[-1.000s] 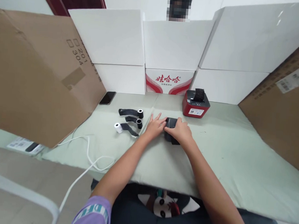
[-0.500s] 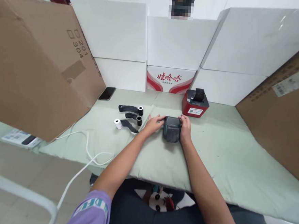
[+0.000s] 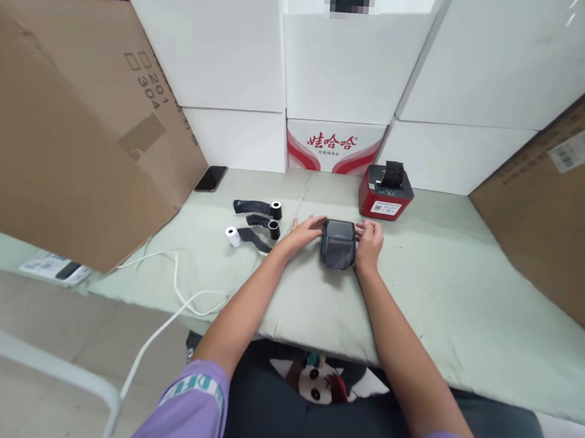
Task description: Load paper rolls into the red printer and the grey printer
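Note:
A small black portable receipt printer (image 3: 339, 235) rests on the cloth-covered table before me, with a dark strip of paper hanging over its near side. My left hand (image 3: 307, 232) is at its left side, fingers stretched out and their tips at the casing. On the other side, my right hand (image 3: 369, 243) has its fingers loosely apart close to the printer's right edge; whether they touch it is hard to tell. Left of my left hand lie several small paper rolls: a black-ended roll (image 3: 276, 210), a dark roll (image 3: 274, 230) and a white roll (image 3: 232, 236), each trailing a dark strip.
A red and black printer (image 3: 386, 195) with dark paper sticking up stands behind my right hand. A phone (image 3: 211, 178) lies at the back left. White boxes (image 3: 335, 145) line the back; cardboard (image 3: 79, 124) flanks the left. A white cable (image 3: 175, 277) crosses the front left edge.
My right hand's fingers have loosened and moved slightly outward from the black printer. My left fingers have straightened beside it. The view has tilted down a little.

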{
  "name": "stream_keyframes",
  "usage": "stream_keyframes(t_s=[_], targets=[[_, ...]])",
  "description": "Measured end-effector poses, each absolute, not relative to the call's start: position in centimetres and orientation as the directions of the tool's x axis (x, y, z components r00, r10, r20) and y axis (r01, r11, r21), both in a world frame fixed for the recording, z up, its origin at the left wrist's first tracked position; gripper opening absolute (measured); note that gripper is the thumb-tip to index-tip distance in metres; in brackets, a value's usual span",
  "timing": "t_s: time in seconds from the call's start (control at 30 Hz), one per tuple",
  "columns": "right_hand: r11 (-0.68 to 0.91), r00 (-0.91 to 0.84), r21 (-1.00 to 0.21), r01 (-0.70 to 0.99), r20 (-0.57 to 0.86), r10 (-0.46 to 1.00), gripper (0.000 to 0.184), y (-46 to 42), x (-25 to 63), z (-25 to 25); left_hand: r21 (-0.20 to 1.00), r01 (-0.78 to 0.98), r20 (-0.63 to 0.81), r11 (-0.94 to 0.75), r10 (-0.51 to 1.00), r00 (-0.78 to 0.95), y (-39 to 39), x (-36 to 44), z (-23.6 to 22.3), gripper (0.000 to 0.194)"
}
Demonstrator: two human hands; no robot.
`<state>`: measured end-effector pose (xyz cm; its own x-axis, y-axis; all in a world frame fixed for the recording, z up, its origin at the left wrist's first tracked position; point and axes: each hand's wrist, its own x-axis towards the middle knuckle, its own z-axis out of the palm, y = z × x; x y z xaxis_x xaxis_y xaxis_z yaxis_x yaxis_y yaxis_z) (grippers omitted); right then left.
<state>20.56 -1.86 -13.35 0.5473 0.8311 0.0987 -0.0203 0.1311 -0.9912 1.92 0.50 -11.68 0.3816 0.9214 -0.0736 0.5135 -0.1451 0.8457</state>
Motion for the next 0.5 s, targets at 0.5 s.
stream_keyframes(t_s=[0.5], targets=[[0.255,0.571,-0.938,0.233,0.344,0.745,0.036,-3.7,20.2,-12.1,0.833,0.518,-0.019,-0.194,0.926,0.377,-0.6,1.9,-11.9,0.064]])
